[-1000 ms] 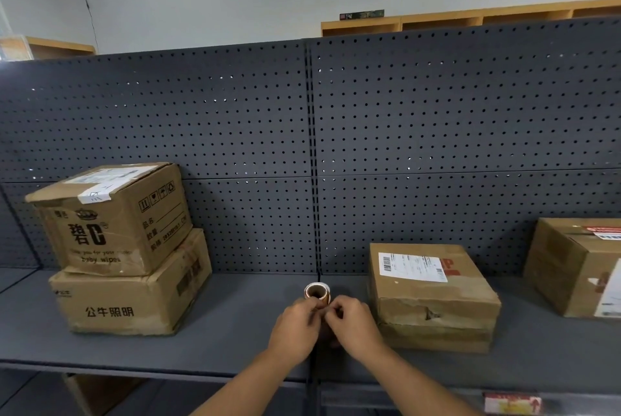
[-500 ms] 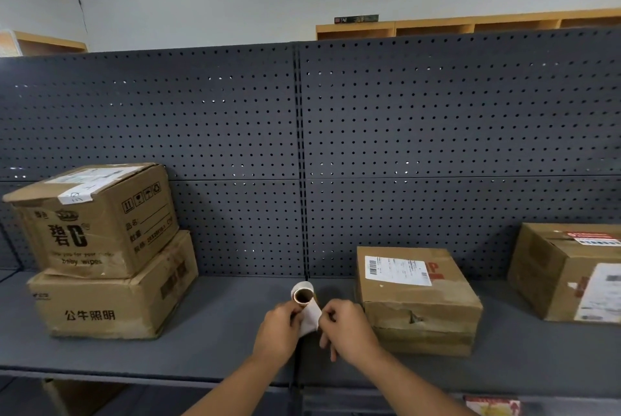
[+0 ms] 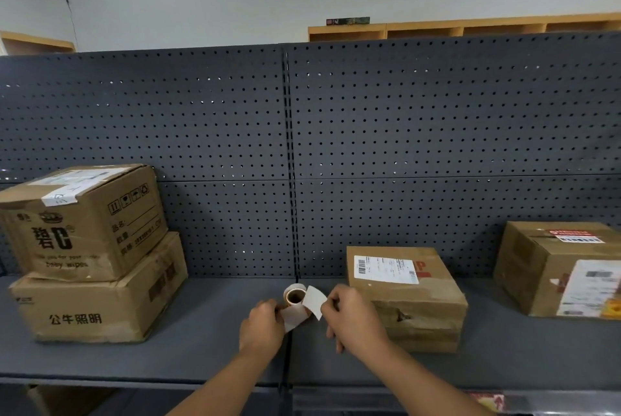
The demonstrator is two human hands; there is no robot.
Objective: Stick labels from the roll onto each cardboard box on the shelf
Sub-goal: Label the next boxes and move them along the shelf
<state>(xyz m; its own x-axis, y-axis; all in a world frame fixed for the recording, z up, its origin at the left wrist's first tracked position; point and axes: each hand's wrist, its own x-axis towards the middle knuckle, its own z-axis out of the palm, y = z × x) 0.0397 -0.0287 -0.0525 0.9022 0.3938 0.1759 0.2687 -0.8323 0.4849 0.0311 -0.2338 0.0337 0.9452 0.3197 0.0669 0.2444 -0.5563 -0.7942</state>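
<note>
Two hands at work: left hand [image 3: 262, 326] grips the roll [image 3: 295, 296], right hand [image 3: 353, 313] pinches a label [image 3: 314, 302]; best to peel slowly, keeping it uncreased.

A dark grey pegboard [image 3: 403, 133] backs the scene; above it run wooden cubbies [image 3: 470, 29], a dark flat object [image 3: 347, 21] lying on top

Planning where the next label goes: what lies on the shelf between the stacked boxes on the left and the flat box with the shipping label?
Head view: only the label roll, held by both hands.
</note>
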